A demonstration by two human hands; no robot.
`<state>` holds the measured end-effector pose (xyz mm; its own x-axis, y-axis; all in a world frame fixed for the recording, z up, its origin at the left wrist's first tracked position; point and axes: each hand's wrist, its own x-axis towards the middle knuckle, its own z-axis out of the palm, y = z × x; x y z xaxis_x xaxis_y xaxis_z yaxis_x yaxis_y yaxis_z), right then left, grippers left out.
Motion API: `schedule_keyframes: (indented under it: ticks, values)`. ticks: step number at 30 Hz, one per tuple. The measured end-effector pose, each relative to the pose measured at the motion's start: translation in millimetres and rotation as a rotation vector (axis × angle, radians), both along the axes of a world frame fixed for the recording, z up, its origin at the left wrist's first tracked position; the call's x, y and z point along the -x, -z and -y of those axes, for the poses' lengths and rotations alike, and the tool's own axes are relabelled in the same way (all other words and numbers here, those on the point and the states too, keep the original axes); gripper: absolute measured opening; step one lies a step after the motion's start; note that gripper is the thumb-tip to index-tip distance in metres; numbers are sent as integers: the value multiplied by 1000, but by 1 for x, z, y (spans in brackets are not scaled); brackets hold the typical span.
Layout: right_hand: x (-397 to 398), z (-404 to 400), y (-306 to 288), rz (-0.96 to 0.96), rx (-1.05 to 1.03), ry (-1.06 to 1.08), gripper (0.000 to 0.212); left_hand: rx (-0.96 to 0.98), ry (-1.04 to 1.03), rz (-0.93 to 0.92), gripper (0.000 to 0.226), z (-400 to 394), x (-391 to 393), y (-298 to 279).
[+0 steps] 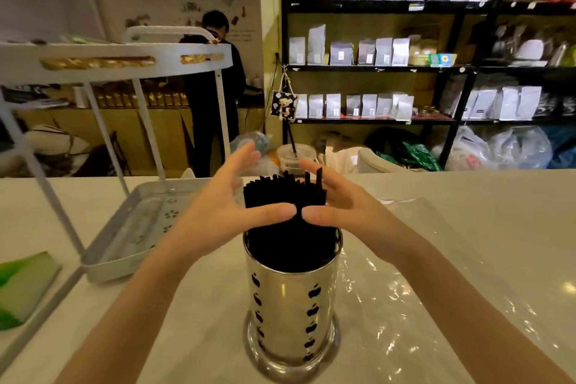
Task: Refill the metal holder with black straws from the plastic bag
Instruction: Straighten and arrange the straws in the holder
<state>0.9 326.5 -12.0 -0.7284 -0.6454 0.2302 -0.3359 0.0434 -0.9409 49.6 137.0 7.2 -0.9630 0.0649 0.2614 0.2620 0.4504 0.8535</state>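
A shiny metal holder with dark cut-out holes stands upright on the counter, near its front edge. A thick bundle of black straws stands in it and rises well above the rim. My left hand cups the bundle from the left, and my right hand cups it from the right. Both thumbs press on the near side of the straws, almost touching each other, while the fingers are spread around the back. A clear plastic bag lies flat on the counter under and to the right of the holder.
A white tiered rack stands at left, its perforated bottom tray resting on the counter. A green-and-white booklet lies at the far left. A lidded cup with a straw sits behind the holder. A person stands beyond the counter.
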Motion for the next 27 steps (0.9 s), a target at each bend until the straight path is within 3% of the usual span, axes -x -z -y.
schedule_keyframes:
  ticks: [1,3,6,8,12,22,27]
  values:
    - [0,2,-1,-3,30,7,62,-23,45,85,119,3,2,2]
    - [0,3,-3,-25,97,41,67,-55,144,175,94,5,5,5]
    - [-5,5,-1,-189,61,124,62,-57,224,161,51,1,5,7]
    - [-5,4,1,-272,7,167,58,-102,250,154,40,-3,5,6]
    - [-6,-1,-3,-299,16,196,57,-130,261,159,39,-7,4,5]
    - [-13,-6,-10,-443,87,203,30,-86,333,98,40,-7,2,2]
    - [-18,-5,-6,-518,-57,111,42,-73,364,93,40,-5,4,2]
